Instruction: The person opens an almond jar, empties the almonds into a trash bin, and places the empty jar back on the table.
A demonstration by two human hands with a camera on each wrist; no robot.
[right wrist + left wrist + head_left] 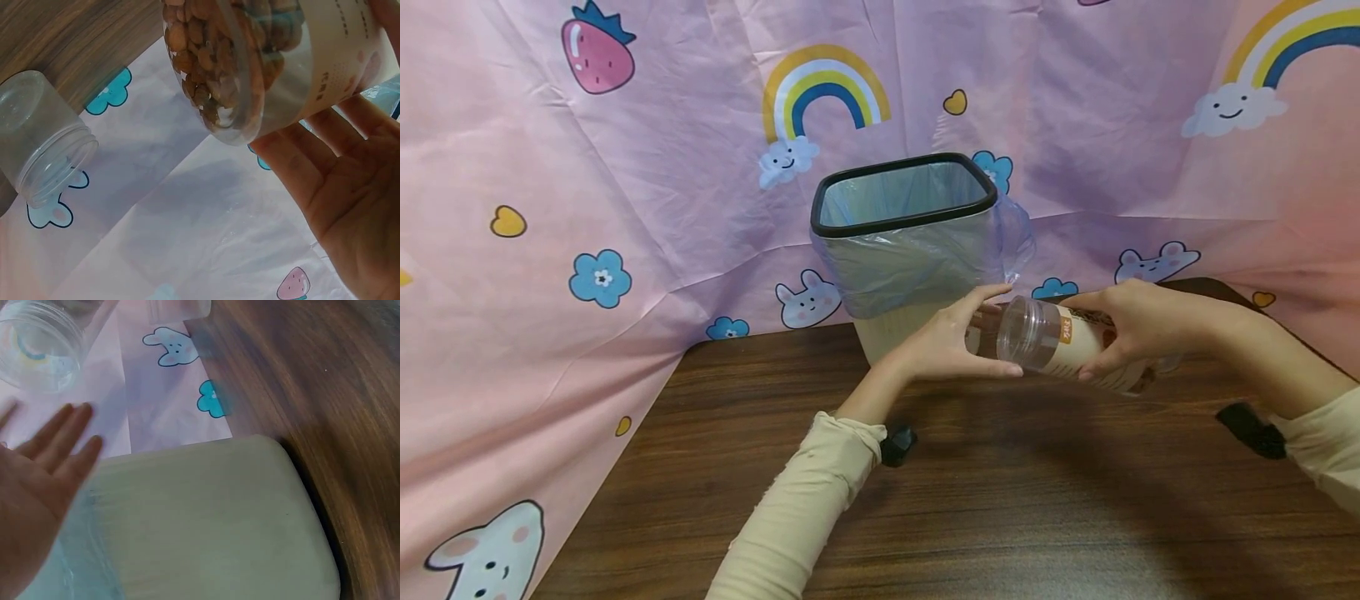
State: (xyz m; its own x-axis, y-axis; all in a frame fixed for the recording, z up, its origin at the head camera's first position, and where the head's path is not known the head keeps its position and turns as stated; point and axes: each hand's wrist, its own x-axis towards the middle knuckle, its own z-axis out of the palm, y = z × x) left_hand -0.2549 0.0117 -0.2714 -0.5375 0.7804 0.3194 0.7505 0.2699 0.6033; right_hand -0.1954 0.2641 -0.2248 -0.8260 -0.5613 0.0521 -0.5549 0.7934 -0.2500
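Right of the frame's centre, the right hand (1138, 321) clamps its fingers around the tilted plastic nut jar (1075, 337), probably for firm support; the left hand (951, 342), fingers apart, is near its transparent end.

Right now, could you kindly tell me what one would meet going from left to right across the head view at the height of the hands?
Blue flower print, rabbit print, left hand, labelled jar, right hand; the bin overlaps the left hand, so it is left out.
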